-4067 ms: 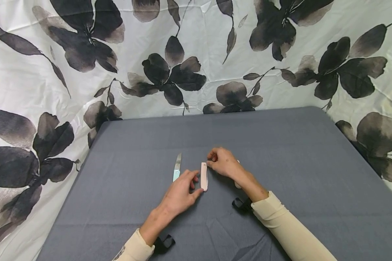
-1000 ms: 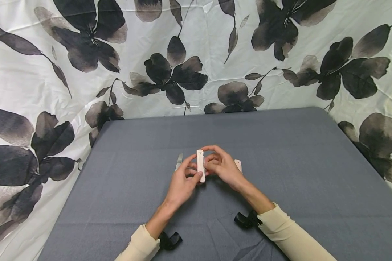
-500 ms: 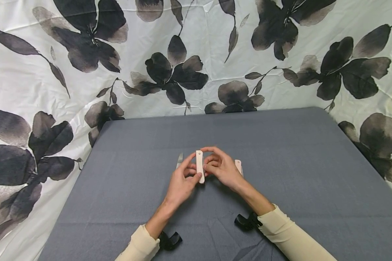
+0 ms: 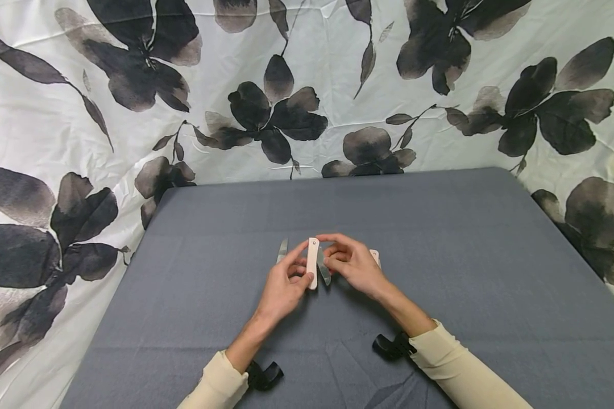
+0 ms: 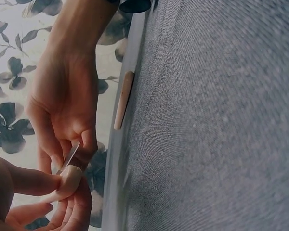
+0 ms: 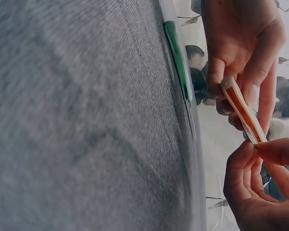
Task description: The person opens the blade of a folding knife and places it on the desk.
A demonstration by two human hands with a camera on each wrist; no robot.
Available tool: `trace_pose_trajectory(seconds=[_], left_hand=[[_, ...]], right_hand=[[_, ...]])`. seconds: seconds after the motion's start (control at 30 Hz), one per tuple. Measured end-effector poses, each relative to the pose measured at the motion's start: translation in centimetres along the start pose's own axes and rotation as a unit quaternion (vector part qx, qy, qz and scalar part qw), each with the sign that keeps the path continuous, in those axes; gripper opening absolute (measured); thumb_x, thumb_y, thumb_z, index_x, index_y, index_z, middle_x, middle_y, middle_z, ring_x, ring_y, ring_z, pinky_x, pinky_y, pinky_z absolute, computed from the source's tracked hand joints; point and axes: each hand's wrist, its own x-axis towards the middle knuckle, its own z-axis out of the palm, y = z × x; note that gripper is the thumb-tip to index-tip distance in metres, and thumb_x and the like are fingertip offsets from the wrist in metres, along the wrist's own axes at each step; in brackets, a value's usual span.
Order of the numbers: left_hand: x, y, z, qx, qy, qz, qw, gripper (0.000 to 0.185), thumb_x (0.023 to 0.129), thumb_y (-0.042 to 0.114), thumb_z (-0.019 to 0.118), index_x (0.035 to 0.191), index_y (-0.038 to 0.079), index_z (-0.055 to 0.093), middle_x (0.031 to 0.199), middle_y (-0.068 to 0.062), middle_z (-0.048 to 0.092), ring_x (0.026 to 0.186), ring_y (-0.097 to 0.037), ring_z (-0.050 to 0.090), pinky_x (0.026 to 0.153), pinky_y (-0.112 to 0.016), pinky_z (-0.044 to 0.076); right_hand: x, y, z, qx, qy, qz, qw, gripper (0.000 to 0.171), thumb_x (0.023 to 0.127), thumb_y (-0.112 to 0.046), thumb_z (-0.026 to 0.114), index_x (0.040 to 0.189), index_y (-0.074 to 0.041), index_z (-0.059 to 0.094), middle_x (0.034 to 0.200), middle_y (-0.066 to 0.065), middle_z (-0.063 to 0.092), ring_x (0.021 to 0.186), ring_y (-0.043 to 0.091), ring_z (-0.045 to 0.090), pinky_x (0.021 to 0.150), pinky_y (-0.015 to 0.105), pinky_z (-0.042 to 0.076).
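A pale pink folding knife (image 4: 312,264) is held upright above the table, its blade (image 4: 324,271) swung partly out of the handle on the right side. My left hand (image 4: 282,288) grips the handle between thumb and fingers. With thumb and finger, my right hand (image 4: 355,266) pinches the blade, and its index finger reaches to the handle's top end. In the right wrist view, the handle's slot (image 6: 240,107) faces the camera. Behind the left hand lies another folding knife with its blade (image 4: 282,250) out; its green handle (image 6: 177,57) shows in the right wrist view.
A second pink folding knife (image 4: 375,257) lies on the table just beyond the right wrist, partly hidden by it. Grey cloth (image 4: 225,227) covers the table. A white floral sheet (image 4: 307,102) hangs behind. Black straps (image 4: 266,376) sit at both wrists.
Earlier the pink knife lay on the table; both hands have since lifted it. In the last half second its blade has swung out from the handle, as the right hand moved slightly rightward.
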Motion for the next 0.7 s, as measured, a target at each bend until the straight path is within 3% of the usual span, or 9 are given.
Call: trace_pose_trajectory(seconds=[0.27,0.57,0.7], left_hand=[[-0.04,0.08,-0.15,0.007,-0.006,-0.005,0.9999,0.071,0.089,-0.013,0.066,0.152,0.018,0.055,0.116,-0.021,0.067,0.09,-0.019,0.064,0.071,-0.017,0.053],[-0.07,0.13,-0.26,-0.008,-0.02,-0.009,0.9997,0.072,0.089,-0.014,0.065,0.154,0.015,0.053,0.116,-0.022,0.066,0.086,-0.017,0.065,0.069,-0.018,0.054],[-0.08,0.17,-0.23,-0.011,-0.018,-0.009,0.9997,0.072,0.089,-0.013,0.066,0.153,0.016,0.054,0.116,-0.022,0.066,0.087,-0.017,0.067,0.069,-0.019,0.054]], right_hand=[[-0.21,-0.19,-0.45,-0.024,-0.001,0.003,1.0,0.043,0.097,0.002,0.064,0.14,-0.008,0.064,0.103,0.025,0.067,0.079,0.026,0.067,0.068,0.033,0.055],[-0.38,-0.11,-0.77,-0.037,-0.014,-0.013,0.999,0.042,0.099,0.002,0.063,0.14,-0.009,0.064,0.104,0.025,0.067,0.078,0.016,0.064,0.066,0.025,0.048],[-0.43,-0.17,-0.77,-0.038,-0.007,-0.014,0.999,0.043,0.099,0.001,0.064,0.141,-0.009,0.063,0.105,0.024,0.067,0.082,0.013,0.065,0.069,0.026,0.05]])
